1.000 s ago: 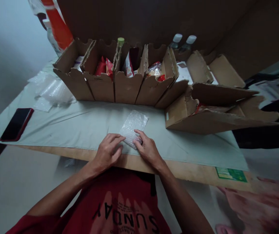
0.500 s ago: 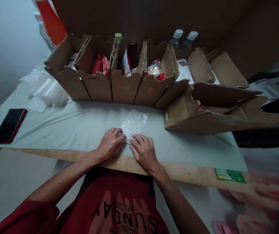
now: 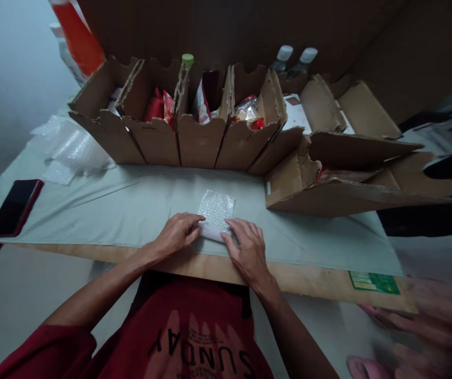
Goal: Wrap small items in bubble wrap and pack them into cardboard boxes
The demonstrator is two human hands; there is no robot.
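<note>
A small piece of clear bubble wrap lies on the pale green cloth near the table's front edge. Its near end looks folded over into a thicker strip. My left hand pinches the left side of this near end between thumb and forefinger. On the opposite side, my right hand has its thumb and forefinger closed on the right corner. Whether anything is wrapped inside the fold I cannot tell.
A row of open cardboard boxes holding packets stands behind; another cardboard box lies to the right. More bubble wrap is heaped at left, near a phone. Bottles stand behind the boxes. Blurred pink shapes show at lower right.
The bubble wrap has turned straighter to me and its visible flat part is shorter. My right hand has shifted right, so my hands are farther apart.
</note>
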